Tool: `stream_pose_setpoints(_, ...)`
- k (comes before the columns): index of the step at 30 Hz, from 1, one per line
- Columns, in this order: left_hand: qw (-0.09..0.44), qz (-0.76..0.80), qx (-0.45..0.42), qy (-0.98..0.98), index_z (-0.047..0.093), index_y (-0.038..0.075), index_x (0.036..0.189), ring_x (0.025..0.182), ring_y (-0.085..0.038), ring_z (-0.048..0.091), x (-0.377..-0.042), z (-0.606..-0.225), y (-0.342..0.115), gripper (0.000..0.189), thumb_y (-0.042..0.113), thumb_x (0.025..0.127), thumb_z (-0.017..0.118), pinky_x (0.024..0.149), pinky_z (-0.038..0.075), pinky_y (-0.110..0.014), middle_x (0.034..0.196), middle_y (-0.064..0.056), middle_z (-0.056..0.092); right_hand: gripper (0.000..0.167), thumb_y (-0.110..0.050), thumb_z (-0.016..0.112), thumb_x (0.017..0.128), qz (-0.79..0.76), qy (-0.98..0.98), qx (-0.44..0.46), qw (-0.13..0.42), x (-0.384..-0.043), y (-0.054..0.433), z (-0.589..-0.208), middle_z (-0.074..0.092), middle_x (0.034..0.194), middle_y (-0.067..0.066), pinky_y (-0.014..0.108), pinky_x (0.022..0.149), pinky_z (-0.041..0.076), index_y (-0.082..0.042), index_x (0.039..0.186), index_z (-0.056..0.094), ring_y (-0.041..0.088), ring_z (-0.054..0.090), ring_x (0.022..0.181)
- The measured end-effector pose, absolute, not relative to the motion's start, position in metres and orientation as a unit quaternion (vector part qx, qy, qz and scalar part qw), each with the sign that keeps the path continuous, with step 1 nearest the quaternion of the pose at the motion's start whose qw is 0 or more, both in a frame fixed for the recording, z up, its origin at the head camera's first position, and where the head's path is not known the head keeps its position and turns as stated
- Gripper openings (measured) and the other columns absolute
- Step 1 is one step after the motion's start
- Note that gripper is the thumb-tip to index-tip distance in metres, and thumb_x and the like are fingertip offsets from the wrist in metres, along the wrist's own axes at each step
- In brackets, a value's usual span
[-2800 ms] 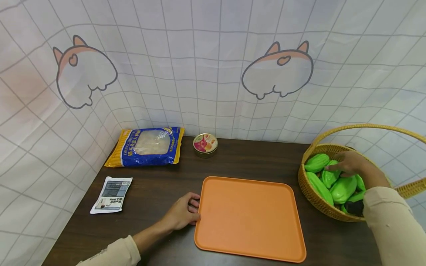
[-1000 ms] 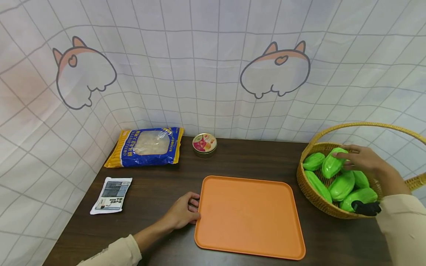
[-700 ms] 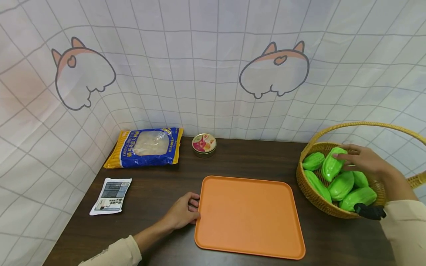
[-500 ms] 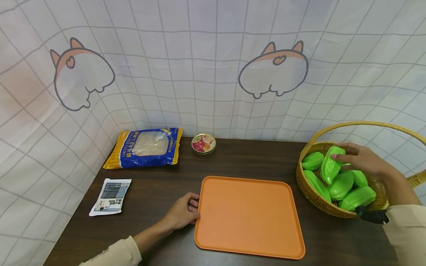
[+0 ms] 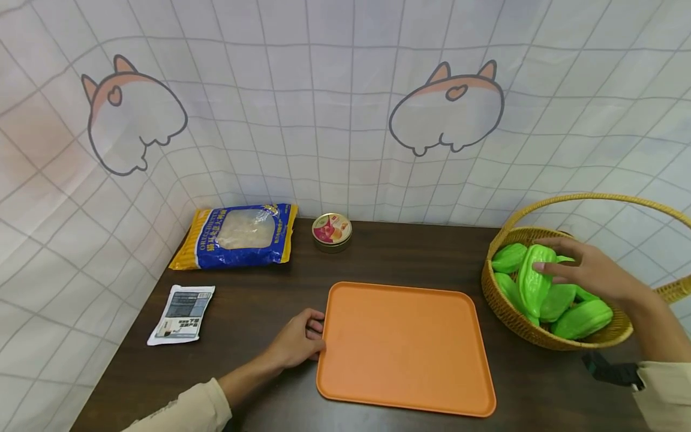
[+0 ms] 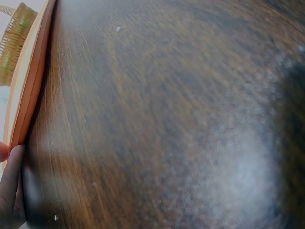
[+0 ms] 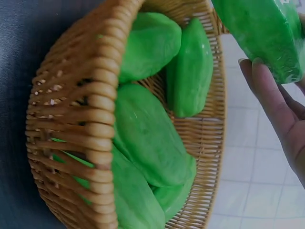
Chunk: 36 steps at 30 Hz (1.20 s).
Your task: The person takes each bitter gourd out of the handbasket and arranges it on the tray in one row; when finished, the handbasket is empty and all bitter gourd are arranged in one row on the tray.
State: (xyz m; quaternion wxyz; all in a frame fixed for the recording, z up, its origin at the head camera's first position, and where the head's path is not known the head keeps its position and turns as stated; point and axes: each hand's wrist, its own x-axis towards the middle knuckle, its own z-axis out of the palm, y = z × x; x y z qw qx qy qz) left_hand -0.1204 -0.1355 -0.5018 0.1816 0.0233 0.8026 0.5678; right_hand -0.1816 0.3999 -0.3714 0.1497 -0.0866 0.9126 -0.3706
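My right hand (image 5: 591,270) holds a green, ridged, papaya-shaped fruit (image 5: 534,285) between thumb and fingers, above the basket. In the right wrist view this fruit (image 7: 267,33) is raised clear of the others, its surface glossy like wrapping. Several similar fruits (image 7: 147,133) lie in the woven basket (image 5: 502,309) below. My left hand (image 5: 296,341) grips the left rim of the orange tray (image 5: 405,348), with thumb and fingers at its edge. In the left wrist view only some fingers (image 6: 10,186) show against the tray's rim (image 6: 29,90).
A blue and yellow pasta bag (image 5: 243,237) lies at the back left. Near it stands a small round tin (image 5: 332,231). A white and grey packet (image 5: 181,315) lies at the left. The basket's handle (image 5: 594,197) arches over its right side. A patterned cloth hangs behind the dark table.
My right hand has taken hold of one green fruit in the basket, lifted it and tilted it more upright, bringing it slightly forward. My left hand has stayed at the tray.
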Motion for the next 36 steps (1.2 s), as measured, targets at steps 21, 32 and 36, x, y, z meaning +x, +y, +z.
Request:
stream_pose_setpoints(21, 0.176, 0.554, 0.009, 0.814, 0.053, -0.003, 0.129, 0.083, -0.017, 0.063, -0.118, -0.5, -0.133, 0.059, -0.006, 0.071, 0.067, 0.057, 0.061, -0.032, 0.104, -0.014, 0.057, 0.059, -0.026, 0.057, 0.102, -0.364, 0.919, -0.115, 0.103, -0.16, 0.377, -0.37, 0.028, 0.158, 0.027, 0.063, 0.085, 0.055, -0.011, 0.155, 0.035, 0.064, 0.042, 0.126)
stream_pose_setpoints(32, 0.177, 0.562, -0.002, 0.808, 0.055, -0.002, 0.129, 0.083, -0.017, 0.063, -0.116, -0.498, -0.134, 0.06, -0.006, 0.071, 0.068, 0.058, 0.062, -0.035, 0.104, -0.014, 0.058, 0.059, -0.026, 0.057, 0.102, -0.369, 0.915, -0.122, 0.111, -0.156, 0.361, -0.373, 0.032, 0.156, 0.02, 0.06, 0.086, 0.054, -0.015, 0.155, 0.035, 0.055, 0.047, 0.126)
stream_pose_setpoints(36, 0.18, 0.568, -0.005, 0.803, 0.055, -0.002, 0.129, 0.083, -0.017, 0.063, -0.116, -0.497, -0.135, 0.06, -0.005, 0.071, 0.07, 0.06, 0.063, -0.035, 0.104, -0.014, 0.059, 0.058, -0.026, 0.057, 0.102, -0.38, 0.908, -0.135, 0.115, -0.155, 0.346, -0.375, 0.033, 0.157, 0.019, 0.062, 0.088, 0.053, -0.016, 0.155, 0.036, 0.056, 0.048, 0.127)
